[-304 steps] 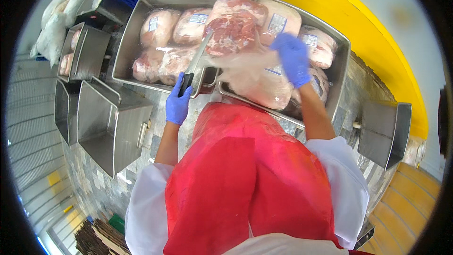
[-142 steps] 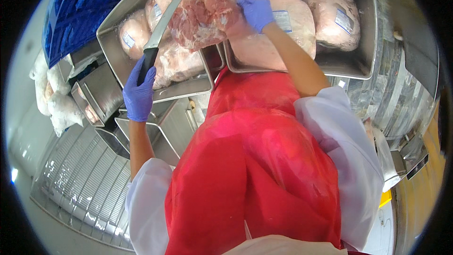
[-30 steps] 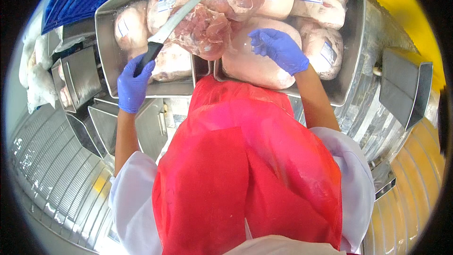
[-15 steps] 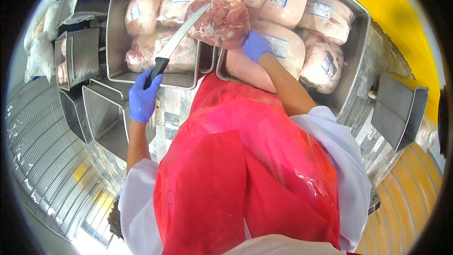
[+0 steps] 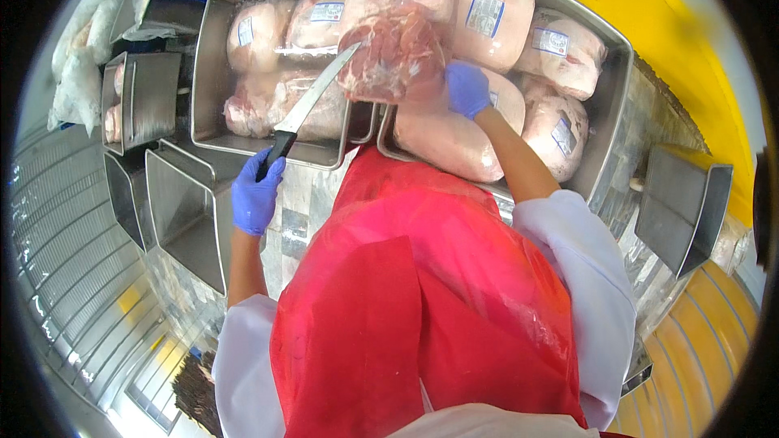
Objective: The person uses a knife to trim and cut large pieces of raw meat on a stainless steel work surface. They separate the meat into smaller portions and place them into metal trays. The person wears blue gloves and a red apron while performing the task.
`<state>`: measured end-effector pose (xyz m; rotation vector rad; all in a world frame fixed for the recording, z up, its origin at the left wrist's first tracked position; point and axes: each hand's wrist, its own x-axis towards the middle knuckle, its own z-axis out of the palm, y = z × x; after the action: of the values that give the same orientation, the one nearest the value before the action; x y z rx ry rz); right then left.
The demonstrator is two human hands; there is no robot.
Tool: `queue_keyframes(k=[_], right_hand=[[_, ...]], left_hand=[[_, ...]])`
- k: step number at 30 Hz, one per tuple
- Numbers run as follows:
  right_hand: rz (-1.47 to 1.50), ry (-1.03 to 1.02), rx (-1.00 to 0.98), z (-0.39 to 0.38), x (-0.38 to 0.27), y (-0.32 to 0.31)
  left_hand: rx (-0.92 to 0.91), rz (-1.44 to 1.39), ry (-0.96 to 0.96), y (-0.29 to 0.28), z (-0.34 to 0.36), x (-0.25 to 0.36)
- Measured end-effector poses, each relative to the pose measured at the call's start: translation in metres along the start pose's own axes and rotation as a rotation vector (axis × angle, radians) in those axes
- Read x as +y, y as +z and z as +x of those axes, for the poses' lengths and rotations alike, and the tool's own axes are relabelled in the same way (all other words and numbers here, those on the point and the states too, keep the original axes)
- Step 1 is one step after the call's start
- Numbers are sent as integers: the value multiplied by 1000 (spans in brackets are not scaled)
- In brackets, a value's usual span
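In my gloved left hand [image 5: 255,201] is a knife [image 5: 312,100], gripped by its black handle. The long pale blade slants up to the right over the left tub, its tip overlapping the near left side of a large red piece of meat [image 5: 391,57]. That meat lies across the neighbouring edges of two metal tubs. My gloved right hand [image 5: 468,89] is closed just right of it, above a pale packed cut [image 5: 454,142]. A hazy, film-like strip shows between meat and fist; what the fingers hold is hidden.
The left metal tub [image 5: 268,144] and the right metal tub [image 5: 614,126] hold several wrapped, labelled cuts. Empty-looking steel bins [image 5: 185,219] stand at the left, another bin [image 5: 680,207] at the right. A yellow surface [image 5: 682,57] curves along the far right.
My right fist has shifted rightward, away from the red meat's edge. The knife stays in my left hand, its tip now lower on the meat. The whole view has shifted slightly.
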<state>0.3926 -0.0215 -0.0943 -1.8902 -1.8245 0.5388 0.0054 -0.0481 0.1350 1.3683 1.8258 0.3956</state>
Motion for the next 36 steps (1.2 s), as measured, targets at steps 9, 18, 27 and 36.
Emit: queue_keyframes(k=[9, 18, 27, 36], right_hand=[[173, -263, 205, 7, -36, -6], [549, 123, 259, -18, -46, -9], [743, 359, 188, -29, -25, -10], [1366, 660, 55, 29, 44, -9]], left_hand=[[-7, -86, -9, 23, 36, -9], [69, 9, 120, 120, 197, -39], [-51, -45, 189, 180, 248, 8], [-13, -180, 47, 194, 258, 12]])
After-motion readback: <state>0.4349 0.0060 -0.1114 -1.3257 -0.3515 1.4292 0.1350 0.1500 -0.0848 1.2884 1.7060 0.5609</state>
